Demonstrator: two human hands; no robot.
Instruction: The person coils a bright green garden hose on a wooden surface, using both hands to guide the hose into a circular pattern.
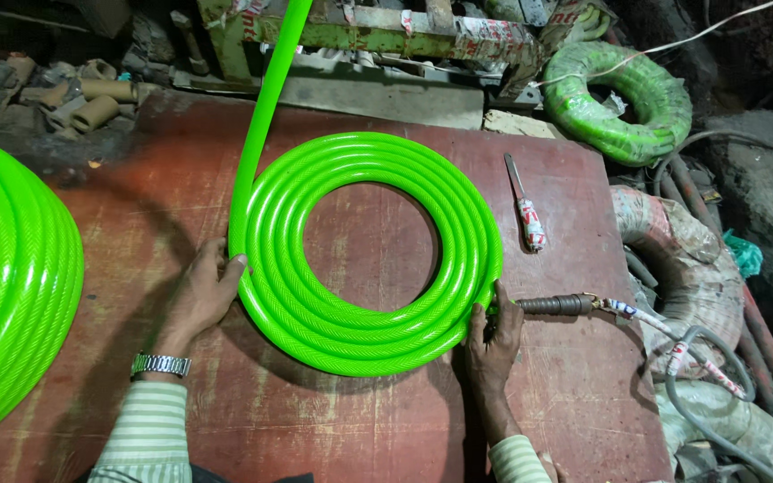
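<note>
Now, table [360,420]: worn red top, bearing the coil.
Hose coil [364,317]: bright green, flat at the table's middle, free end running up and away.
Left hand [203,295]: fingers open, pressed against the coil's left edge.
Right hand [494,335]: fingers curled over the coil's lower right edge.
Tool [525,215]: lying right of the coil.

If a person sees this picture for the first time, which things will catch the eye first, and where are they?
First comes the bright green hose coil lying flat in the middle of the worn red table. The left hand presses its left edge, where a free length of hose runs away upward, and the right hand holds its lower right edge. A larger green coil fills the left border, and a wrapped one sits at the top right.
</note>
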